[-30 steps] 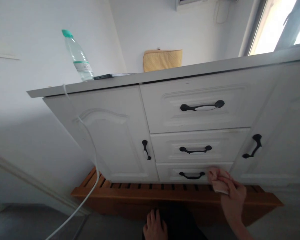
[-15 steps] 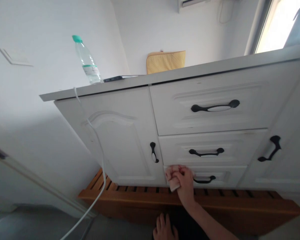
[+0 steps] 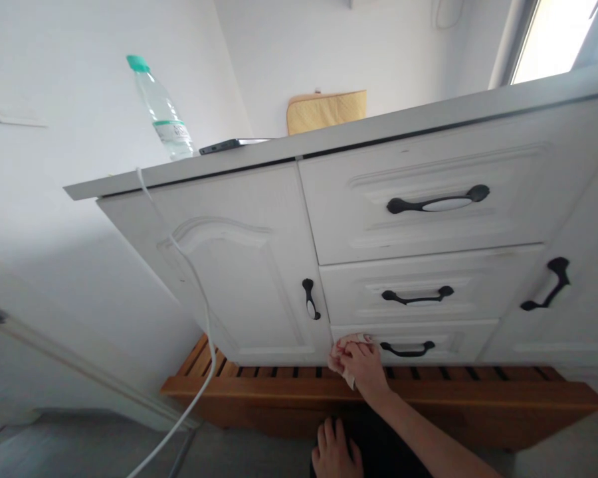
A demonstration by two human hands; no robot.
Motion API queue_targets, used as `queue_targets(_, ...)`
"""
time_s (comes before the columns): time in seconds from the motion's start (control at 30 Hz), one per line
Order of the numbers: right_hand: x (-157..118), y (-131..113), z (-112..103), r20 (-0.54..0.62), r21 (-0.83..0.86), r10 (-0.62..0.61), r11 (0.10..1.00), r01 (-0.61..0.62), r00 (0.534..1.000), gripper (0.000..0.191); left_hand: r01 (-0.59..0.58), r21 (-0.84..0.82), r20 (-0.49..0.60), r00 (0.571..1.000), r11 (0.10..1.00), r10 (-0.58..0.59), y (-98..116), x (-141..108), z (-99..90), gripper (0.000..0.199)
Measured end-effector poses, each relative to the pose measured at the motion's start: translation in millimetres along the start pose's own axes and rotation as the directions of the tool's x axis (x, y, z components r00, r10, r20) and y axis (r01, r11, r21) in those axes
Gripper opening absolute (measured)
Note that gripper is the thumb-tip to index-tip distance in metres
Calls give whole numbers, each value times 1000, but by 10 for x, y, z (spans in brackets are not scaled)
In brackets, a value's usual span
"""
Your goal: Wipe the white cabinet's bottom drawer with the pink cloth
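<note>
My right hand is closed on a crumpled pink and white cloth. It presses the cloth against the left end of the bottom drawer, just left of that drawer's black handle. Part of the cloth is hidden under my fingers. Lower down, my left hand lies on my dark-clothed leg, fingers stretched out and holding nothing. The white cabinet has two more drawers above and a door on either side, all closed.
A brown slatted wooden bench runs along the cabinet's foot. A white cable hangs over the left door to the floor. On the countertop stand a clear bottle and a flat dark device; a yellow padded panel rises behind.
My right hand has shifted the cloth slightly on the bottom drawer's left end, and the cloth looks more bunched under the fingers. The view has tilted a little; my left hand stays on the leg.
</note>
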State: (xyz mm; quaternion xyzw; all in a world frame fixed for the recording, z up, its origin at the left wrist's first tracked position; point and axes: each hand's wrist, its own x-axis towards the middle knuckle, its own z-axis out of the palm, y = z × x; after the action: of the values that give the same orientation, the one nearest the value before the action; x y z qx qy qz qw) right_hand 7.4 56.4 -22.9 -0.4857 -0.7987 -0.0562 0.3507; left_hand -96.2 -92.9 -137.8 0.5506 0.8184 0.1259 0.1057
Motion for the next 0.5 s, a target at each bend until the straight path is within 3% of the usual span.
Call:
queue_targets(0.17, -270, 106, -43, -58, 50, -24, 998, 26, 998, 17, 9, 12, 0, 1000, 1000, -9, 14, 9, 26, 51)
queue_targets(0.33, -146, 132, -187, -125, 104, -47, 993, 61, 991, 13, -13, 104, -1, 1000, 995, 13, 61, 6, 58, 51)
queue_targets(0.5, -38, 194, 38, 31, 316, 86, 944, -92, 996, 17, 3, 137, -5, 1000, 991, -2, 65, 0, 87, 50)
